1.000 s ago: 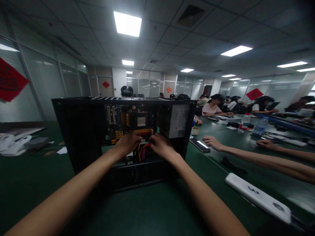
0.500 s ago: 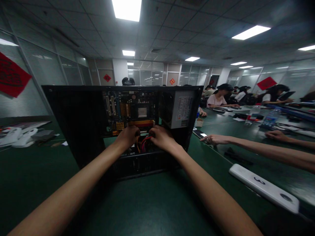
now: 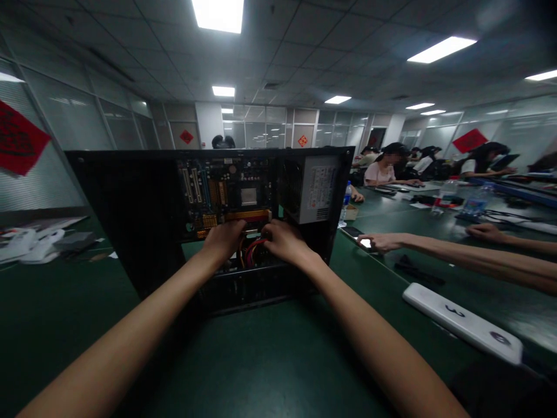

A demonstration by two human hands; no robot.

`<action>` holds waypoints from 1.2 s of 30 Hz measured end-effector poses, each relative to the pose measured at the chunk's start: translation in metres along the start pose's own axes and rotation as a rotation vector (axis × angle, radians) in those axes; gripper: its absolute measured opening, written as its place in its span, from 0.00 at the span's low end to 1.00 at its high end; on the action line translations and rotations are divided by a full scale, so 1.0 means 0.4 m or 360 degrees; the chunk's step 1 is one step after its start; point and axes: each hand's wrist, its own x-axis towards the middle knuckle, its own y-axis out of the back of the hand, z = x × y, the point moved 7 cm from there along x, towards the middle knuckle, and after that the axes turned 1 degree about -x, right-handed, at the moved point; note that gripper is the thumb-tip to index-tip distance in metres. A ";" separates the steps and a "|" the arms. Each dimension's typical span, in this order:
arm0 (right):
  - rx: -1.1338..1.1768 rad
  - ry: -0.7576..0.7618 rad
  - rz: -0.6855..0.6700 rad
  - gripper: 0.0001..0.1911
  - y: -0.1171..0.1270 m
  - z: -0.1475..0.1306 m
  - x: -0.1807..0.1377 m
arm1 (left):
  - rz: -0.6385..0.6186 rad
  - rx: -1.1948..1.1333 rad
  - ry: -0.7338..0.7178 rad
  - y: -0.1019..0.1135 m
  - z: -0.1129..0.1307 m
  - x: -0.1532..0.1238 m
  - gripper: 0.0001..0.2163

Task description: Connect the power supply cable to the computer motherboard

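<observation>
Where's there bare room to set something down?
Bare green tabletop lies between the person's forearms, in front of the open case, and left of it, nearer than the white items. Crowded rightward: phone, co-worker's hand, white device.

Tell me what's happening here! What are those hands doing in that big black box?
Someone's left hand and right hand are inside an open computer case standing on a green table. They are low on the motherboard, close to its orange and red memory slots, with coloured cables between them. I can't tell whether they grip anything. The power supply sits at the case's upper right. Nearby, another person's hand is at a smartphone.
</observation>
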 end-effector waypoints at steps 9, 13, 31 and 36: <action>-0.0002 -0.0004 0.0010 0.11 -0.005 0.005 0.001 | -0.0039 0.0113 0.0040 0.011 0.002 -0.004 0.11; -0.0004 0.0012 0.0016 0.10 -0.002 0.003 0.000 | -0.0035 0.0127 0.0048 0.014 0.006 -0.006 0.11; -0.0006 0.0022 -0.0055 0.10 -0.014 -0.002 0.005 | -0.0122 0.0209 0.0048 -0.002 0.011 0.009 0.14; 0.0001 0.0035 -0.0051 0.10 -0.010 -0.008 0.003 | -0.0140 0.0228 0.0057 0.004 0.013 0.007 0.16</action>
